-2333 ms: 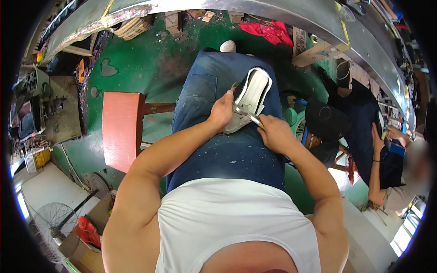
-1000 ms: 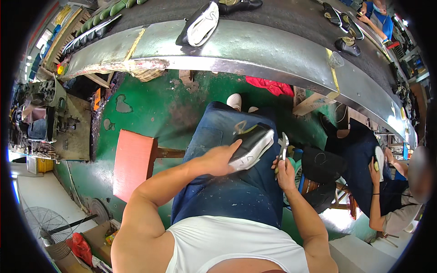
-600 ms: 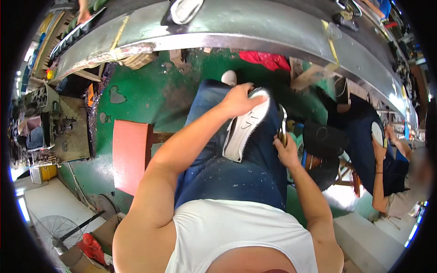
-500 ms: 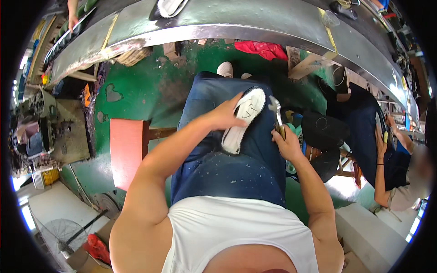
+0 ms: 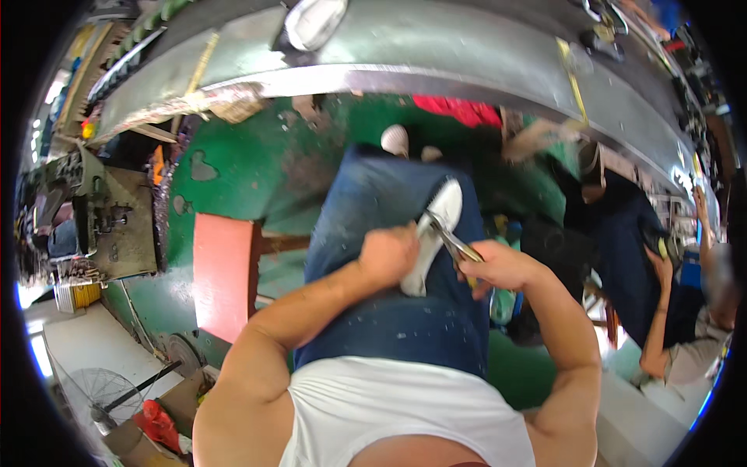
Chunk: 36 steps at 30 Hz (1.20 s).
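A white shoe upper (image 5: 447, 205), apparently stretched over a last, lies over my thighs with its toe pointing away from me. My left hand (image 5: 389, 255) is closed round its left side, fingers curled at the edge. In my right hand (image 5: 499, 266) is a pair of metal pliers (image 5: 457, 243), gripped by the handles. Their jaws reach the middle of the shoe, close by my left fingers. Blur hides whether the jaws bite on the material. My legs in blue trousers (image 5: 366, 194) support the shoe from below.
A metal-topped bench (image 5: 436, 47) runs across ahead, carrying another white shoe (image 5: 314, 22). An orange-red stool (image 5: 224, 272) stands at my left. A co-worker's hand (image 5: 661, 265) is at the right. Red cloth (image 5: 459, 110) lies under the bench; a fan (image 5: 105, 397) stands at lower left.
The pliers have moved left from beside the shoe onto it. The shoe has tilted and come slightly nearer. My left hand has shifted from lying across the shoe to a fist-like grip at its side.
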Available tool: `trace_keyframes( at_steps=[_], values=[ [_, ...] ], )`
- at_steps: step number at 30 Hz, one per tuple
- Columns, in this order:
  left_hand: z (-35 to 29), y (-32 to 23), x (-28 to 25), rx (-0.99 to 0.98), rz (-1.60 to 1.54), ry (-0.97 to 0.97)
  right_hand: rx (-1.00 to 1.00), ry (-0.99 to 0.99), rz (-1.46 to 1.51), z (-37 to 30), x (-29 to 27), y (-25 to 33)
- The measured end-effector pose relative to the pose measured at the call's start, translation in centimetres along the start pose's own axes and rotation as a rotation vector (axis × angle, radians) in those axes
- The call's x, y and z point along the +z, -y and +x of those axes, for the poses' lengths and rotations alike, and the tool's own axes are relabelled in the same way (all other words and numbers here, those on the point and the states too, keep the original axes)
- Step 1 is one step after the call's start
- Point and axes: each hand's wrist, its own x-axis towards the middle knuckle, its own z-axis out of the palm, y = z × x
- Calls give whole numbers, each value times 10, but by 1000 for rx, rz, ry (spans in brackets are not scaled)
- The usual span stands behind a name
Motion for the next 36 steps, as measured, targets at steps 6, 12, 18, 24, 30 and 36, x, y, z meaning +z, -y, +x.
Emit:
trace_keyframes(
  at_steps=[6, 12, 18, 24, 30, 36],
  values=[
    [10, 12, 21, -169, -299, -70, 80, -7, -473, 2, -18, 49],
    [4, 24, 42, -705, -1675, 297, -95, -176, -866, 22, -4, 30],
    [28, 31, 39, -666, -1190, 96, -272, -527, -482, 59, 37, -30],
    [36, 29, 33, -725, -1536, 180, -20, -211, 252, 56, 22, -15],
    [39, 17, 27, -766, -1497, 229, -133, -277, 439, 65, 53, -43],
    [42, 13, 38, -744, -1405, 201, -67, 74, 963, 52, 27, -74]
  ],
)
